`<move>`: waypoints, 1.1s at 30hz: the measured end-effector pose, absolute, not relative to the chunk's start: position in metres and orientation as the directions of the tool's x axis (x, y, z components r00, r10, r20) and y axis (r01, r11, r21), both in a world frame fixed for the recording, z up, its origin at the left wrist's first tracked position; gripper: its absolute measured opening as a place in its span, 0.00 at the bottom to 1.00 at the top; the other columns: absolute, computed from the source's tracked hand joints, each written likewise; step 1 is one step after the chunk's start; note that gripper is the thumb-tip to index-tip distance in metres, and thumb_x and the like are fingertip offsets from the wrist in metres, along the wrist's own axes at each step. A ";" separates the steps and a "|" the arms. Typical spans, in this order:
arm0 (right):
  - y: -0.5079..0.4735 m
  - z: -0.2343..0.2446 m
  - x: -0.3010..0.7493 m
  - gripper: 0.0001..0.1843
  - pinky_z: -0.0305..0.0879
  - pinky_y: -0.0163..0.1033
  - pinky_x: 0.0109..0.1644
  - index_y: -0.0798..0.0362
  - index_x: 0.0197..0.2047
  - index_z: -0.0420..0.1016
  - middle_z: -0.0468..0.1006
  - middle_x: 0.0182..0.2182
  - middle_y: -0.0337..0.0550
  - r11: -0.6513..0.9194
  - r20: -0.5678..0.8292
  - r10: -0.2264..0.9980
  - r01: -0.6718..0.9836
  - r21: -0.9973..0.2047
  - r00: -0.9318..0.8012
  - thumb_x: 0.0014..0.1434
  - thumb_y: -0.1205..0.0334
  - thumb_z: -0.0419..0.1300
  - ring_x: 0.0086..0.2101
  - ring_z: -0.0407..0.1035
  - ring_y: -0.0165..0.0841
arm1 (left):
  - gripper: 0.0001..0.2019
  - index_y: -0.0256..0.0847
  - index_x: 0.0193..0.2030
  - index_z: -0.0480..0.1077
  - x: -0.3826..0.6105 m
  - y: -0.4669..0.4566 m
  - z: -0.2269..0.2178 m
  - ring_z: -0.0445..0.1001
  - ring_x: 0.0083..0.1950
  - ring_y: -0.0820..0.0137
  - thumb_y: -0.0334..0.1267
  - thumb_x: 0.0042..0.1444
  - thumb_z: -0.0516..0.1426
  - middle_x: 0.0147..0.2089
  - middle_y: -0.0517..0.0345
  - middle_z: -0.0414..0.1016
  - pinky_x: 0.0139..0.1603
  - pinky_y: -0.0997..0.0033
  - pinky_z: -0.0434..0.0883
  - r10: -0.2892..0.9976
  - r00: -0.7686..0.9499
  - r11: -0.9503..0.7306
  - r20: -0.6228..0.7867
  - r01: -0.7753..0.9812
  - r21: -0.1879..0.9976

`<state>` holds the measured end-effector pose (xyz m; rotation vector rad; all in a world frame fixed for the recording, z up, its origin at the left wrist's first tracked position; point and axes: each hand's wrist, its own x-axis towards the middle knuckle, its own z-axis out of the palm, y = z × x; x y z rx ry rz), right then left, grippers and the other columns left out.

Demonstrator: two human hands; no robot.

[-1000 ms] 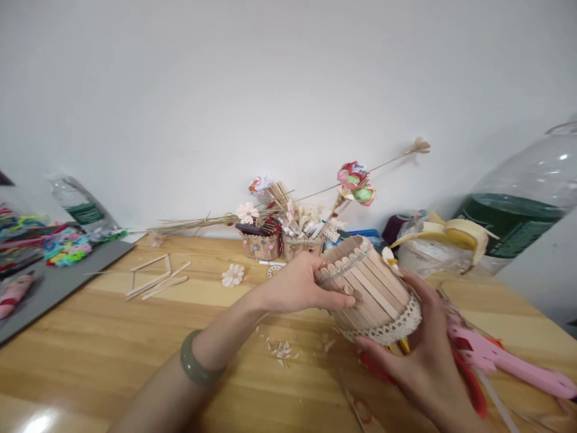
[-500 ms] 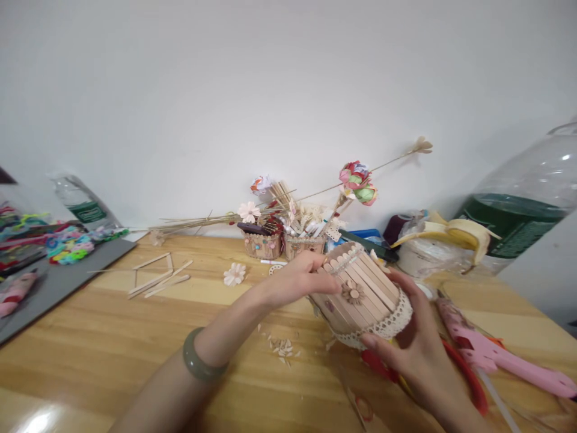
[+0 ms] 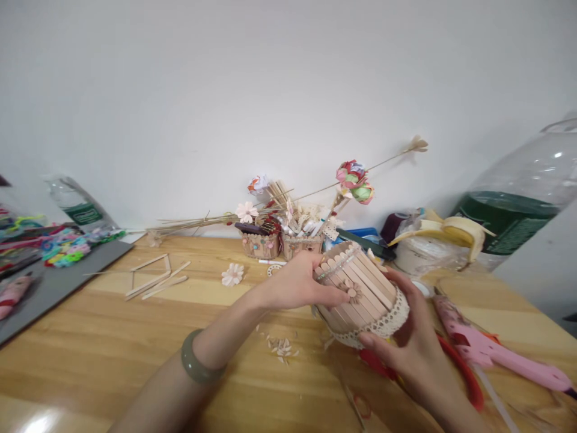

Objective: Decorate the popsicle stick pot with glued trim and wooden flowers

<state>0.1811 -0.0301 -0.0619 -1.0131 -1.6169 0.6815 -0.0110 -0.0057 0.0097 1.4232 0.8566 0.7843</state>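
Tilted above the table is a round holder (image 3: 372, 279) made of upright wooden craft sticks, with a lace band (image 3: 388, 323) round its lower end. My right hand (image 3: 419, 349) grips that lower end, thumb in front and fingers round the far side. My left hand (image 3: 300, 282) holds the upper rim; its thumb rests at the small brown flower (image 3: 351, 291) on the side, and its other fingers are mostly hidden behind the rim. Red-handled pliers or scissors (image 3: 466, 373) lie partly hidden behind my right hand.
A pink glue gun (image 3: 500, 352) lies at the right, near a peeled banana (image 3: 455, 231) and a big bottle (image 3: 505, 210). Two decorated holders (image 3: 302, 245) stand by the wall. Wood chips (image 3: 282, 347), loose sticks (image 3: 155, 279) and a pale flower (image 3: 232, 275) lie on the table.
My left thumb has moved slightly right and down, from beside the brown flower onto its edge. My right hand keeps its grip. The whole view has shifted slightly.
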 end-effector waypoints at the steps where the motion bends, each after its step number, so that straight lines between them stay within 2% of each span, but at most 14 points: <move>1: -0.030 -0.062 0.181 0.40 0.65 0.47 0.53 0.44 0.58 0.54 0.60 0.57 0.48 0.477 0.475 0.877 0.276 -0.834 -0.080 0.44 0.49 0.65 0.53 0.61 0.42 | 0.10 0.33 0.28 0.70 -0.011 -0.006 0.010 0.65 0.25 0.79 0.36 0.39 0.62 0.24 0.64 0.69 0.28 0.77 0.65 0.873 0.487 0.019 -0.034 0.036 0.999; 5: -0.030 -0.064 0.181 0.41 0.64 0.48 0.54 0.45 0.58 0.53 0.60 0.57 0.49 0.481 0.482 0.873 0.302 -0.823 -0.078 0.44 0.48 0.65 0.54 0.61 0.43 | 0.10 0.33 0.29 0.71 -0.010 -0.006 0.011 0.67 0.26 0.78 0.37 0.39 0.62 0.26 0.62 0.71 0.29 0.77 0.66 0.882 0.471 0.043 -0.029 -0.020 0.999; 10: -0.030 -0.063 0.180 0.41 0.65 0.49 0.53 0.44 0.58 0.54 0.59 0.56 0.48 0.487 0.493 0.867 0.322 -0.812 -0.068 0.43 0.48 0.66 0.54 0.60 0.44 | 0.12 0.33 0.28 0.70 -0.007 -0.006 0.011 0.65 0.23 0.80 0.37 0.37 0.64 0.24 0.64 0.68 0.24 0.79 0.65 0.887 0.460 0.038 -0.043 0.021 0.999; 17: -0.028 -0.062 0.180 0.44 0.57 0.56 0.58 0.44 0.59 0.52 0.56 0.58 0.48 0.476 0.474 0.876 0.316 -0.821 -0.088 0.42 0.48 0.67 0.57 0.55 0.47 | 0.10 0.33 0.28 0.72 -0.006 -0.007 0.008 0.65 0.24 0.80 0.36 0.39 0.64 0.24 0.64 0.69 0.26 0.78 0.66 0.895 0.445 0.000 -0.002 0.005 1.000; 23: -0.029 -0.062 0.180 0.44 0.58 0.55 0.58 0.43 0.59 0.51 0.55 0.59 0.49 0.457 0.448 0.888 0.289 -0.841 -0.101 0.43 0.48 0.67 0.57 0.55 0.47 | 0.10 0.34 0.29 0.71 -0.007 -0.006 0.009 0.65 0.23 0.80 0.37 0.41 0.63 0.24 0.64 0.68 0.25 0.78 0.66 0.894 0.448 -0.019 0.002 0.033 0.999; 30: -0.029 -0.062 0.180 0.45 0.53 0.57 0.59 0.43 0.59 0.50 0.55 0.59 0.48 0.466 0.454 0.885 0.255 -0.847 -0.108 0.42 0.49 0.67 0.57 0.54 0.47 | 0.10 0.34 0.28 0.69 -0.009 -0.006 0.008 0.65 0.23 0.81 0.37 0.41 0.63 0.24 0.65 0.67 0.25 0.79 0.67 0.876 0.481 -0.054 0.030 0.035 0.998; 33: -0.028 -0.061 0.179 0.45 0.57 0.54 0.58 0.43 0.59 0.51 0.56 0.58 0.48 0.484 0.477 0.873 0.290 -0.825 -0.101 0.42 0.47 0.67 0.57 0.54 0.47 | 0.11 0.34 0.30 0.70 -0.010 -0.005 0.010 0.66 0.25 0.80 0.38 0.43 0.63 0.26 0.64 0.69 0.27 0.79 0.68 0.862 0.507 -0.040 0.012 0.044 0.998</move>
